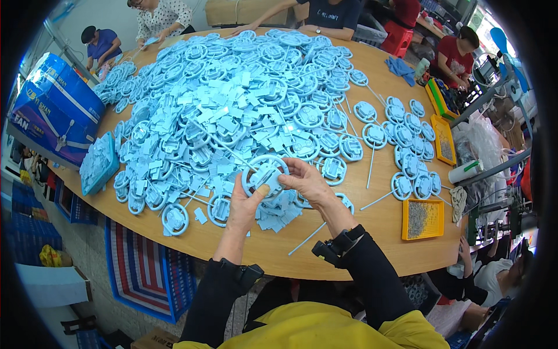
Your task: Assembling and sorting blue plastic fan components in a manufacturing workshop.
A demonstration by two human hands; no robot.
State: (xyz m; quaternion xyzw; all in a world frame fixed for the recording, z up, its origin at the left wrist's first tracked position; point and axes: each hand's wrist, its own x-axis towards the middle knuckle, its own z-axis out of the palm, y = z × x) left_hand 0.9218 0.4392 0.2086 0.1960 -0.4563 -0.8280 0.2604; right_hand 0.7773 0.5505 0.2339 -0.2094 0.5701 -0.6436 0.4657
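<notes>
From the head view, the left hand (247, 203) and the right hand (306, 181) both hold one pale blue ring-shaped plastic part (265, 174) above the near side of the round wooden table (372, 224). The left grip is clamped on the ring's lower rim, thumb on top; the right grip pinches its right edge. Just behind the part rises a big heap of blue parts (232, 104) that covers most of the table. Bare wood shows along the near edge and to the right, where white sticks (307, 238) lie near an orange tray (422, 219) at the rim.
</notes>
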